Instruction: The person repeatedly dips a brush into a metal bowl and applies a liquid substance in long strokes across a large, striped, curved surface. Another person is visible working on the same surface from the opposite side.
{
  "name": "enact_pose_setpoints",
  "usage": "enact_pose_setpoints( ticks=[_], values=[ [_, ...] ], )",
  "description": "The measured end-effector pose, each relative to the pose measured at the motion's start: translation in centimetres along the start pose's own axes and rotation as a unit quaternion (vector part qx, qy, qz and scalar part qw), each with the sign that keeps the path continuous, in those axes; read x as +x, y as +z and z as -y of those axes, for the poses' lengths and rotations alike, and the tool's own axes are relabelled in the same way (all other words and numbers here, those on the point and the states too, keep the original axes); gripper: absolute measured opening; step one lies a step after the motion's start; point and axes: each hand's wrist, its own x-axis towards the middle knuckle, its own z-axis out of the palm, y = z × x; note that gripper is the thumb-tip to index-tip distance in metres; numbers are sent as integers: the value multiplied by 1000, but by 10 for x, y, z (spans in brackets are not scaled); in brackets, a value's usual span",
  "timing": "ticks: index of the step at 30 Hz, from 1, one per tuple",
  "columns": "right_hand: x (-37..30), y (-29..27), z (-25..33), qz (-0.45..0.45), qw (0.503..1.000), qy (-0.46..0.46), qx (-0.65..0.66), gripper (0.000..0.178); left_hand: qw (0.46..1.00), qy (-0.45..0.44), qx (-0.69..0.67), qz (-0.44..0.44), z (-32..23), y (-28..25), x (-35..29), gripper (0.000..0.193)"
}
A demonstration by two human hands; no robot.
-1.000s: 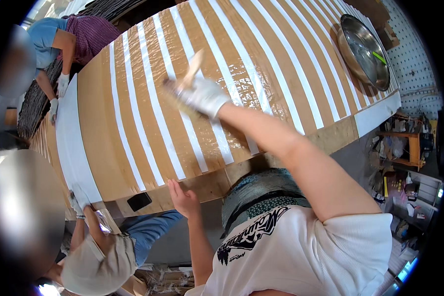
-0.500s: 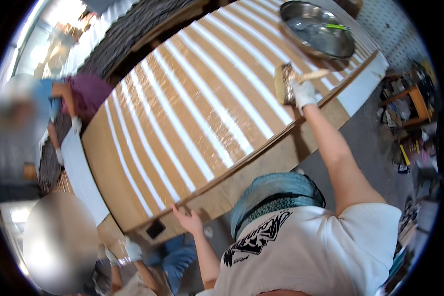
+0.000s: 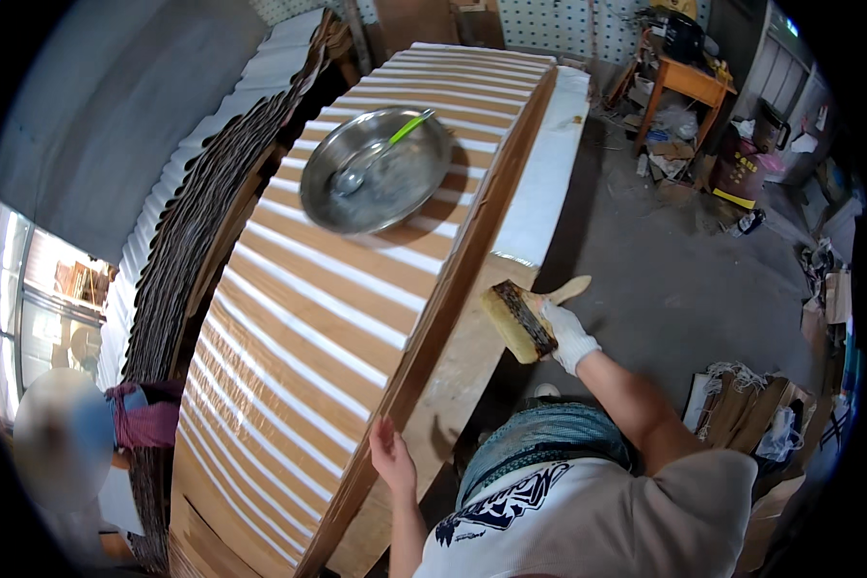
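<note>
My right hand (image 3: 566,330), in a white glove, is closed around a wide flat brush (image 3: 515,323). The brush has pale yellowish bristles, a dark stained band and a wooden handle; it hangs in the air off the stack's right side. My bare left hand (image 3: 393,460) has its fingers stretched out at the near right edge of a stack of brown sheets (image 3: 308,301). The sheets are fanned so that brown and white stripes alternate, and a wet shine shows on their left part. A large metal basin (image 3: 376,171) rests on them, with a green-handled ladle (image 3: 385,152) inside.
A white sheet and a wooden board (image 3: 453,395) jut out along the stack's right side. Dark corrugated sheets (image 3: 193,222) are piled on the left, near another person. A wooden desk (image 3: 689,85) stands back right; strips and bags (image 3: 742,405) lie at right.
The view has swung to the right. My right hand has lifted the brush off the striped sheets and brought it back beside the stack. My left hand remains at the edge.
</note>
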Motion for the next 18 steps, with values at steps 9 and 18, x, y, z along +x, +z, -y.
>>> enact_pose_setpoints(
  ticks=[9, 18],
  values=[
    [-19, -125, 107, -23, 988, -7, 154, 42, 988, -12, -134, 72, -71, 154, 114, 48],
    [58, -83, 195, 112, 991, -26, 63, 56, 976, -67, -160, -132, -104, 179, 271, 47]
  ],
)
